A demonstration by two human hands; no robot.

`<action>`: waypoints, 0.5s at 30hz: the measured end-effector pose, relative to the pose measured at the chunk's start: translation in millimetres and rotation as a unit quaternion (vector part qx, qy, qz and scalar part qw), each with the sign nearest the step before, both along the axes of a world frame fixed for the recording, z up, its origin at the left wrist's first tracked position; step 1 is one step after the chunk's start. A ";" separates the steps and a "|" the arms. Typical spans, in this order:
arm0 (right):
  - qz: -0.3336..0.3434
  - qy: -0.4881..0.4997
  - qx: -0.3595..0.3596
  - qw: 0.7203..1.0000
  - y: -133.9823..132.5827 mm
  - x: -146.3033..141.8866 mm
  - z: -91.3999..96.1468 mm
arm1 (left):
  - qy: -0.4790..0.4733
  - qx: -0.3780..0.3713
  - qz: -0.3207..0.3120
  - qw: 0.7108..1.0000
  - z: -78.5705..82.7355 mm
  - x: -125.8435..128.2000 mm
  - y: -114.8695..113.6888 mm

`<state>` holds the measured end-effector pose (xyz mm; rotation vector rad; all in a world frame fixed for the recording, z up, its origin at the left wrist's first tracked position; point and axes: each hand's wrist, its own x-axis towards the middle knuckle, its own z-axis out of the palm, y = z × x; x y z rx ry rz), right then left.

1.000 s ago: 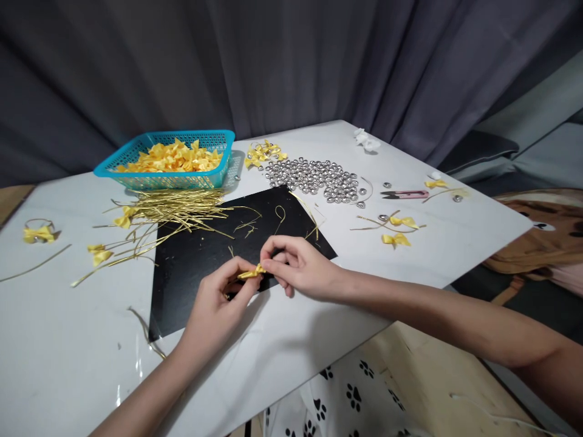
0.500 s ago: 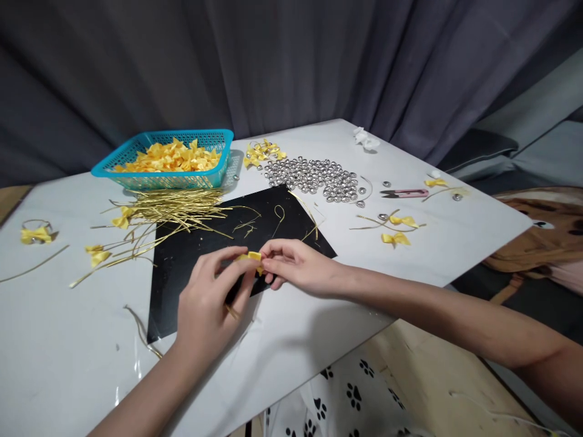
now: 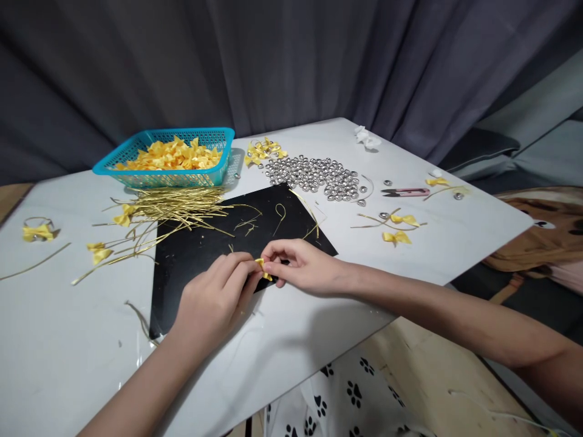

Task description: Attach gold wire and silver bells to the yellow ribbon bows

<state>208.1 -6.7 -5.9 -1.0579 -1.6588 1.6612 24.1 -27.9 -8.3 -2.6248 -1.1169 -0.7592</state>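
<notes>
Over the near edge of a black sheet, my two hands meet at a small yellow ribbon bow. My left hand is closed, its fingertips pinching the bow's left side. From the other side my right hand pinches the bow between thumb and fingers. Fingers cover most of the bow. A short golden tip pokes up just behind my left fingers; I cannot tell what it belongs to. Golden twist ties lie in a heap beyond my left hand.
A blue basket of yellow bows stands at the back left. Silver beads are spread behind the sheet. Pink-handled thread snips lie at the right, near loose bows. The white table's near edge runs diagonally below my right arm.
My left fingers have closed in around the bow, so less of it shows. The right hand stays nearly in place, still pinching. A golden tip now shows behind the left fingers.
</notes>
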 end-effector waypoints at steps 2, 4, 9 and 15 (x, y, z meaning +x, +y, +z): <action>0.003 0.026 -0.031 0.999 0.2 -0.3 2.1 | -0.014 0.005 -0.017 1.000 0.8 -1.5 -0.7; 0.006 0.031 -0.046 0.998 0.7 -0.5 4.1 | -0.031 0.008 -0.031 0.999 1.3 -2.7 -1.2; -0.009 0.037 -0.055 0.998 1.2 -1.2 5.6 | -0.045 0.074 -0.033 0.996 -0.3 -3.3 0.0; -0.007 0.036 -0.061 0.997 0.7 -1.1 4.0 | 0.009 0.153 -0.017 0.988 1.5 -1.0 1.7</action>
